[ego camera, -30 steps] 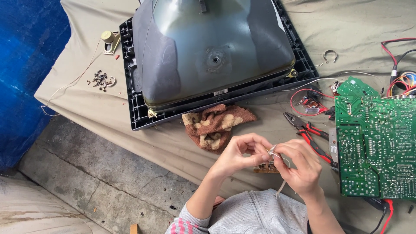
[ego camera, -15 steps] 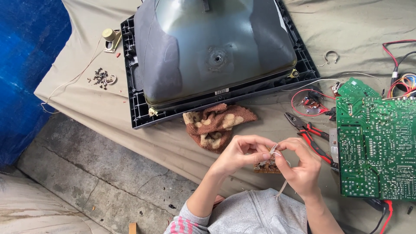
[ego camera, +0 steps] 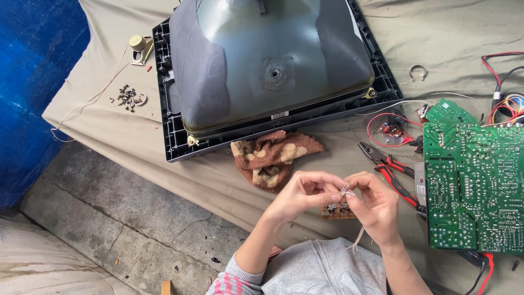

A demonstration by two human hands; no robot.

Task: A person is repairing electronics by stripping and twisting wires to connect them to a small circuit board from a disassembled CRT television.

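- Both hands meet just below the brown patterned rag (ego camera: 273, 158): left hand (ego camera: 301, 194) and right hand (ego camera: 375, 205) pinch together on a thin pale wire (ego camera: 346, 190), fingertips nearly touching.
- Wire's loose tail (ego camera: 358, 239) hangs under the right hand, toward the grey sleeve.
- Small brown circuit board (ego camera: 337, 211) lies on the cloth directly under the hands, below and right of the rag.
- Red-handled pliers (ego camera: 388, 166) lie right of the rag, untouched; large green circuit board (ego camera: 474, 183) further right.
- Picture tube in its black frame (ego camera: 273, 71) lies face down above the rag.
- Judgement: keep the pinch short and close to the working point, with the wire held taut and steady.
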